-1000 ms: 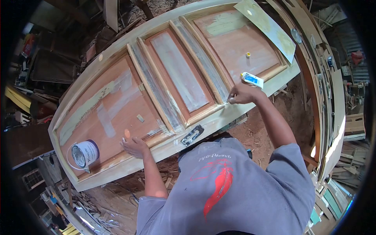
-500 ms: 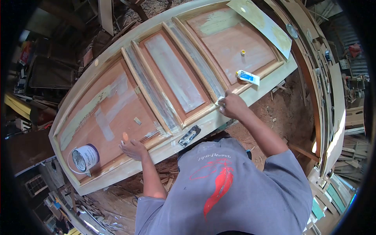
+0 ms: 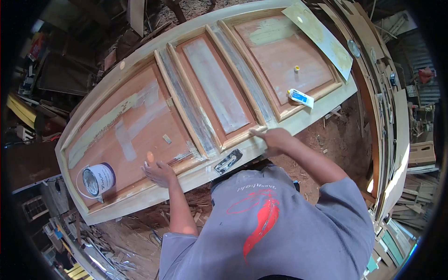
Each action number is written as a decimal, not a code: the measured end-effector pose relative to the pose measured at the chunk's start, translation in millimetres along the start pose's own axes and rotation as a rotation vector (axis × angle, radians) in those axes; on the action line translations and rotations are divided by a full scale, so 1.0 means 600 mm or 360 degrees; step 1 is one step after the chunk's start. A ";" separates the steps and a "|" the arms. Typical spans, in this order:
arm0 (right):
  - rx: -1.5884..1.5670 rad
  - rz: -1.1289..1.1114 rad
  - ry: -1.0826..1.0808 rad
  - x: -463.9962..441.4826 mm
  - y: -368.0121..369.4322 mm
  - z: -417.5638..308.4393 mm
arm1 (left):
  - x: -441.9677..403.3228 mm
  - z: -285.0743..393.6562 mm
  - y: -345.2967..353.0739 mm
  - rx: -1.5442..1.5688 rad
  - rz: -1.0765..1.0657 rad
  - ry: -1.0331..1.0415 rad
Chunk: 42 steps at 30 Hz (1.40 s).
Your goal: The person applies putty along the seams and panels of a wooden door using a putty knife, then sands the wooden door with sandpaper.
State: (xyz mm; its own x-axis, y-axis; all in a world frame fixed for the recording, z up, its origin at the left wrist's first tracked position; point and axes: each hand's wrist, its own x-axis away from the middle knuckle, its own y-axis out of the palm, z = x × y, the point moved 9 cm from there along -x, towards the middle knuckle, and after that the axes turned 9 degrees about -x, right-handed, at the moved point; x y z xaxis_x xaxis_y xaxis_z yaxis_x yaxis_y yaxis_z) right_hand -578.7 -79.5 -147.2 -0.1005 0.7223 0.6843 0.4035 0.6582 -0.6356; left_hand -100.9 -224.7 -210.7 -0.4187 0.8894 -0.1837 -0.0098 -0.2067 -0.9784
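A large wooden door (image 3: 219,148) with raised mouldings lies flat in front of me. My left hand (image 3: 159,174) is open, its fingers spread over the lower edge of the left panel. My right hand (image 3: 276,142) is at the near moulding below the middle panel. Its index finger points along the wood while the other fingers curl under, hiding whatever they may hold. Between my hands, a dark sanding block or similar tool (image 3: 228,161) lies on the near rail. A white and blue tube (image 3: 301,98) rests by the right panel, with a yellow cap (image 3: 297,68) beyond it.
A paint tin (image 3: 103,179) lies tipped on the left panel. A small wood chip (image 3: 166,138) sits on that panel too. A stained board (image 3: 322,39) overlaps the right end. Long timber pieces (image 3: 373,116) stand at the right, and scraps litter the ground.
My right hand has moved slightly down along the near moulding, and the white bit seen at its fingertips no longer shows. My left hand stays nearly still. The view has shifted a little.
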 end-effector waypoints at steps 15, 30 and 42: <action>0.0452 -0.0273 0.0325 -0.007 0.001 0.095 | -0.004 0.006 -0.016 0.0057 -0.0010 -0.0028; 0.0552 -0.0367 0.0218 -0.052 -0.042 0.033 | -0.001 0.003 -0.006 0.0084 0.0018 -0.0007; 0.0297 -0.0258 0.0202 -0.026 -0.054 0.029 | 0.001 0.010 -0.020 0.0091 0.0010 -0.0017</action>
State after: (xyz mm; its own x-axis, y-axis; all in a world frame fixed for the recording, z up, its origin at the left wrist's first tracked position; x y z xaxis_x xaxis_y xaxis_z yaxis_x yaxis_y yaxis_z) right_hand -606.1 -108.5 -143.8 -0.0304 0.5794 0.8144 0.2159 0.7994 -0.5607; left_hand -106.6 -224.5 -198.5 -0.4287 0.8836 -0.1885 -0.0587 -0.2355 -0.9701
